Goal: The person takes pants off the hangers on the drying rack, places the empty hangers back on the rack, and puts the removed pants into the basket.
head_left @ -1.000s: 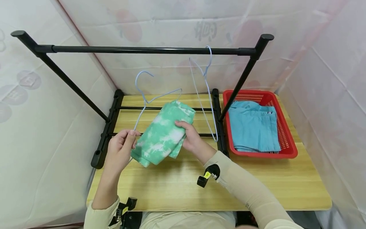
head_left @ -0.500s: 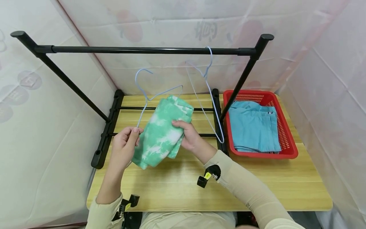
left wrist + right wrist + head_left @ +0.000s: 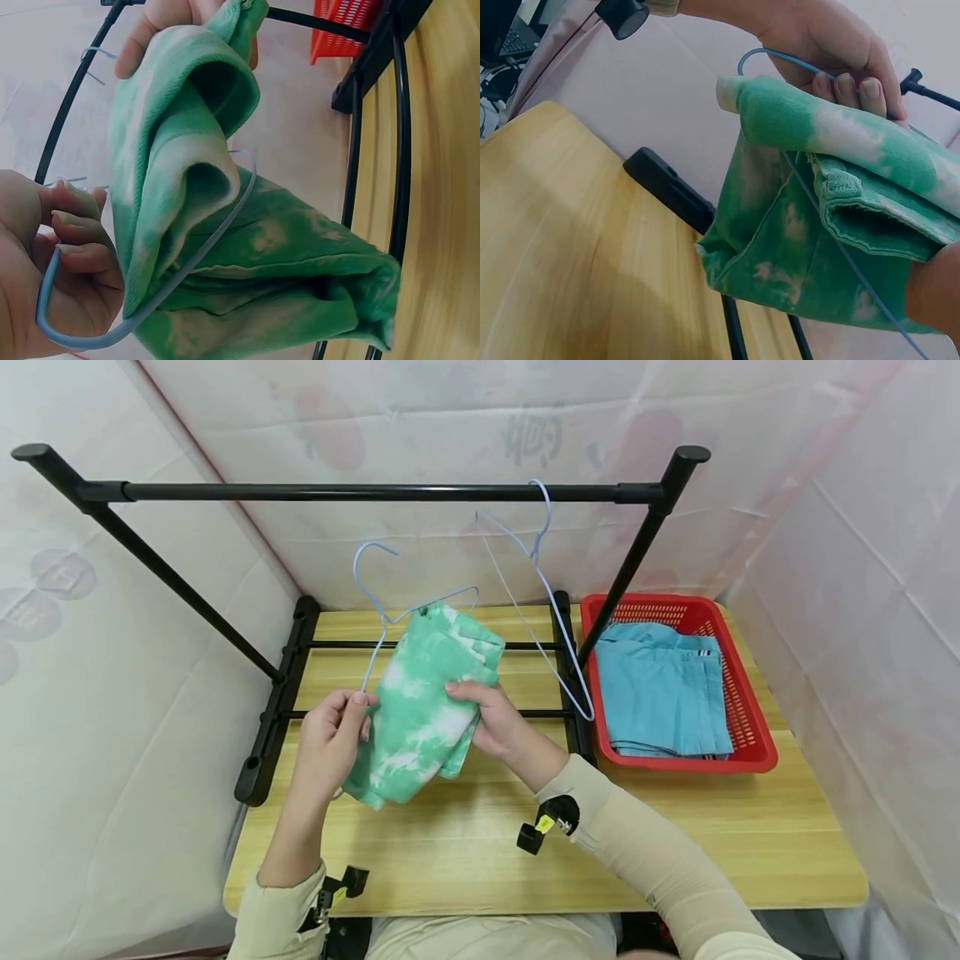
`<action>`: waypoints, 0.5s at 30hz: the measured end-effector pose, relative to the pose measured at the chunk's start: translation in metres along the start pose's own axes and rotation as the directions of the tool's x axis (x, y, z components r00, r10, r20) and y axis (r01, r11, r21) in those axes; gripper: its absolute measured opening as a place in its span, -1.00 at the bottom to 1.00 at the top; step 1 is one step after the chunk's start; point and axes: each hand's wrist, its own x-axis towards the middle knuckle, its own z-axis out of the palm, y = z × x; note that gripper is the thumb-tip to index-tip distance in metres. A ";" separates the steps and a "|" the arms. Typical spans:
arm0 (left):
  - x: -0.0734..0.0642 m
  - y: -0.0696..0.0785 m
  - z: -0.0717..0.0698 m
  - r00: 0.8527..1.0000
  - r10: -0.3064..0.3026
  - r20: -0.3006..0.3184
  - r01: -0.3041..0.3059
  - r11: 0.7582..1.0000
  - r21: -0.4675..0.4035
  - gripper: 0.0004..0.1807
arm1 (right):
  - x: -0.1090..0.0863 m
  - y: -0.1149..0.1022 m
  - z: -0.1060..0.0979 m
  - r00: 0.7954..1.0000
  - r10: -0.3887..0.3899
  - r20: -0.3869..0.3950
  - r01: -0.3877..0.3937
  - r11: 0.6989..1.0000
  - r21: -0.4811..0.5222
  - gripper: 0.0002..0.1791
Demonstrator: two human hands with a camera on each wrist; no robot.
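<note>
Green tie-dye garment (image 3: 423, 706) sits folded over blue wire hanger (image 3: 390, 610), above the wooden table (image 3: 465, 852). Left hand (image 3: 330, 739) pinches hanger's corner; right hand (image 3: 491, 718) grasps cloth. Slide fabric evenly, keeping hanger level.

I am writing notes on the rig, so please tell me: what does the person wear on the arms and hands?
Both arms wear long, close-fitting beige sleeves, ending at the wrists. The left hand and right hand are bare: no gloves, no rings visible. A small black camera mount with a yellow tag is strapped at each wrist, the left mount and the right mount.
</note>
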 end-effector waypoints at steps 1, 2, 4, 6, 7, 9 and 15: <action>0.000 0.000 0.000 1.000 -0.003 -0.001 0.003 1.000 0.002 -0.63 | 0.000 0.000 0.001 1.000 -0.007 0.011 0.007 1.000 -0.004 -0.56; 0.000 0.000 0.001 1.000 -0.005 -0.003 0.005 1.000 0.003 -0.63 | -0.001 0.000 0.001 1.000 -0.012 0.021 0.012 1.000 -0.008 -0.56; 0.000 0.000 0.001 1.000 -0.005 -0.009 0.005 1.000 -0.002 -0.64 | -0.002 0.000 0.002 0.999 -0.020 0.042 0.021 1.000 -0.020 -0.56; 0.001 0.000 0.001 1.000 -0.006 -0.018 0.006 1.000 -0.008 -0.64 | -0.003 0.000 0.004 0.998 -0.028 0.060 0.030 0.999 -0.033 -0.55; 0.001 -0.001 0.001 1.000 -0.007 -0.024 0.007 1.000 -0.010 -0.65 | -0.003 0.000 0.004 0.997 -0.033 0.067 0.036 0.999 -0.038 -0.55; 0.001 -0.001 0.000 0.999 -0.010 -0.038 0.010 1.000 -0.016 -0.66 | -0.004 0.000 0.005 0.996 -0.041 0.080 0.045 0.998 -0.044 -0.55; 0.003 -0.001 -0.002 0.998 0.006 -0.059 -0.007 1.000 -0.018 -0.68 | -0.005 -0.001 0.006 0.991 -0.067 0.113 0.074 0.996 -0.057 -0.52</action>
